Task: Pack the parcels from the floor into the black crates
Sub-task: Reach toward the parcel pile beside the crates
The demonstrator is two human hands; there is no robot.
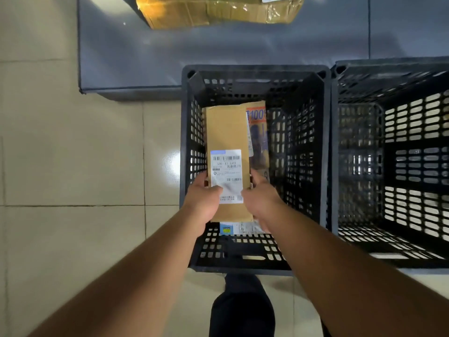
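Left hand (202, 199) and right hand (261, 198) grip a brown parcel (227, 132) w/ fingers curled round its near end, inside the left of 2 black crates (326, 142). Printed parcel (258, 132) beneath; third parcel (218, 10) on grey mat.

The right black crate (393, 166) and taped parcel (218, 10) are cut off by frame edges.

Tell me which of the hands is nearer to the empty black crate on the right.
Right. The right hand grips the brown parcel on the side facing the empty crate; the left hand grips the parcel's far side, farther away.
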